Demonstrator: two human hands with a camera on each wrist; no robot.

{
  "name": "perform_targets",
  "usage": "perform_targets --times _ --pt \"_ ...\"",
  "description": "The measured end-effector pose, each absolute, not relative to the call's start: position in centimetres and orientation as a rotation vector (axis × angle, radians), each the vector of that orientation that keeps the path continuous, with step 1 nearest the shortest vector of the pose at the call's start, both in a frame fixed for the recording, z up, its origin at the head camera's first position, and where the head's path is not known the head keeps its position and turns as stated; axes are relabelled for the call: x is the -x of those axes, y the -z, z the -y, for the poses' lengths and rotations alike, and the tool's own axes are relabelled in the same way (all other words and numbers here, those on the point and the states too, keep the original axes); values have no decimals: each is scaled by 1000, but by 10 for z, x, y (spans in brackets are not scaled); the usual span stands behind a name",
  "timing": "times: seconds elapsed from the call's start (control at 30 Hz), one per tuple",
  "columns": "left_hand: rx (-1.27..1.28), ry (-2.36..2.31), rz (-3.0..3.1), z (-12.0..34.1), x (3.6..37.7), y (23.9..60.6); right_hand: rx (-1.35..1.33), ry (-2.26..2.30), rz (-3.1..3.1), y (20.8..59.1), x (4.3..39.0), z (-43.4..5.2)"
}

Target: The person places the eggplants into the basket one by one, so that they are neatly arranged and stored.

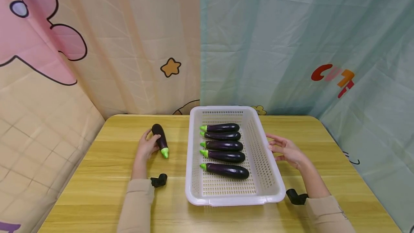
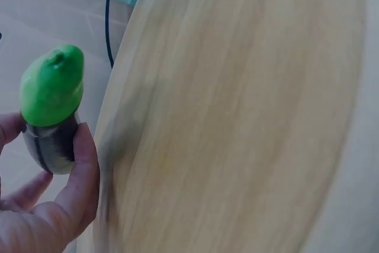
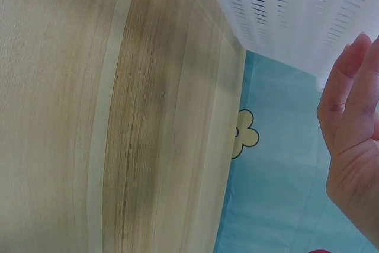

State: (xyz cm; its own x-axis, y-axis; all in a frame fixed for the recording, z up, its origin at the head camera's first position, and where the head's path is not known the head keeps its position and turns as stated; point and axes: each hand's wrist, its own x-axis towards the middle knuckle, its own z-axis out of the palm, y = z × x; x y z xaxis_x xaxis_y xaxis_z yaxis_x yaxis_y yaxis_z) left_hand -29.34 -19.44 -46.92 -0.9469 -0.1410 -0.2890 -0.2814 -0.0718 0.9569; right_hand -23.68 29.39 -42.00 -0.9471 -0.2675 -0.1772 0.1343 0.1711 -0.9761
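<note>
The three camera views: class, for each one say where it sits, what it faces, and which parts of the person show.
Head: worn high, looks down at the table, basket, both hands and sleeves.
Left wrist: along the left hand gripping an eggplant.
Right wrist: past the right hand to the basket's wall.
All views share the table.

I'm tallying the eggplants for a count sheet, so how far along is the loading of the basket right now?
Five eggplants already lie side by side in the white basket, green tips pointing left. The sixth eggplant is in hand: the left hand grips it at the table, left of the basket. The right hand, fingers straight, sits at the basket's right rim. What's left is that one eggplant; no others show outside.
</note>
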Motion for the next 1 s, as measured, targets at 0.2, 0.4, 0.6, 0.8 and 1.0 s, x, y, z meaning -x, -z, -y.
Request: perform_targets --times 0.2,0.4,0.6,0.8,1.0 --pt "386 -2282 -2040 192 294 470 119 1840 -2142 420 237 -294" --pt "334 -2316 -2038 191 291 459 119 1835 -2143 421 237 -294" --pt "296 -2314 -2028 191 287 445 124 1828 -2150 420 237 -294" --pt "246 -2328 -2015 188 284 432 128 1830 -2150 421 237 -294" --pt "170 -2356 -2010 183 281 418 124 1831 -2151 421 237 -294"
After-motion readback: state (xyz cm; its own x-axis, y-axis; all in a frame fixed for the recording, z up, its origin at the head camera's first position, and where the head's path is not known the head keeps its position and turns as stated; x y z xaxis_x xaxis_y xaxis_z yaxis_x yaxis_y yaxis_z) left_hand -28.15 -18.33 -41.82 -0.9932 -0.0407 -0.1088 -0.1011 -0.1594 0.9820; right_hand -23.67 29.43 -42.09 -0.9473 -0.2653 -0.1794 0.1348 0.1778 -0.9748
